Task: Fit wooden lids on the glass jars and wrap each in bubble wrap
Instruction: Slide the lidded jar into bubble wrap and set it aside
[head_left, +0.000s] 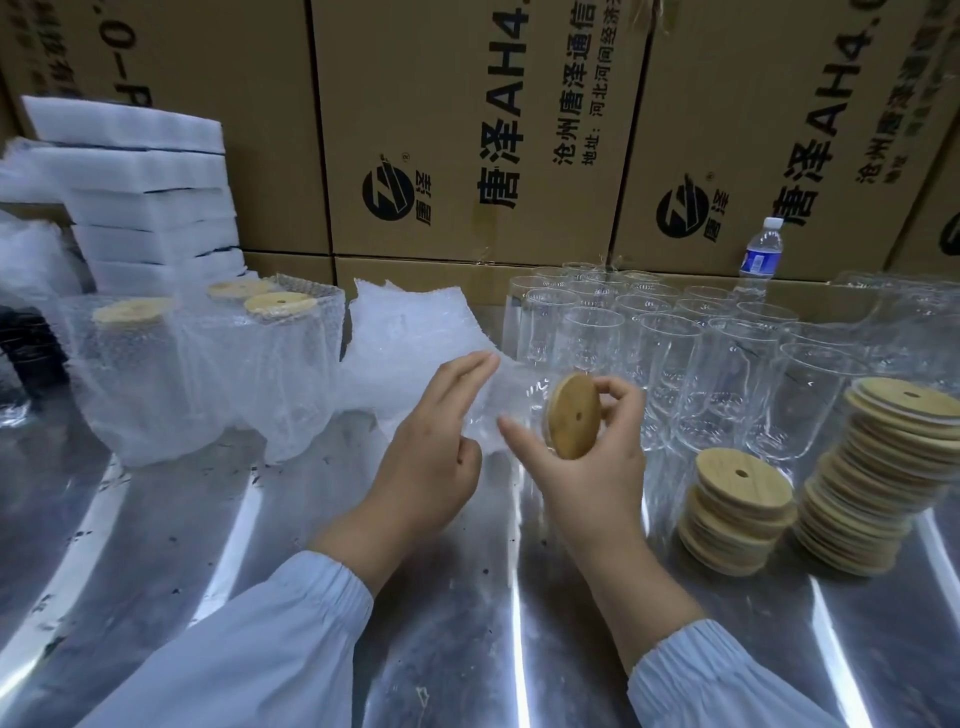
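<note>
Right hand: the right hand (587, 467), centre of frame, pinches a wooden lid (571, 415) by its rim between thumb and fingers. The lid stands on edge, and its straw hole is visible.
Left hand: the left hand (431, 452), just left of centre, has fairly straight fingers lying against clear material. It cannot be told whether it grips a jar or only the bubble wrap sheet (410, 338).
Jar in work: something transparent lies between the hands, too faint to identify.
Stock: uncapped glass jars (670, 358) stand packed together at right centre. Two lid stacks (737, 509) sit at lower right, and the taller one leans.
Finished goods: wrapped jars (208, 364) with lids on stand at left centre.
Surroundings: a steel table (415, 623), printed cartons (467, 130) across the top, foam sheets (150, 192) at upper left and a water bottle (761, 254) at upper right.
Step judged: lidding, with wrapping to follow.
Recommended practice: present the lid square to the jar mouth and press evenly around the rim. Confirm it sits flush before rolling the sheet, and support the glass body throughout.
Risk: the right forearm is near the leaning stack, so a careless sweep could topple it.
</note>
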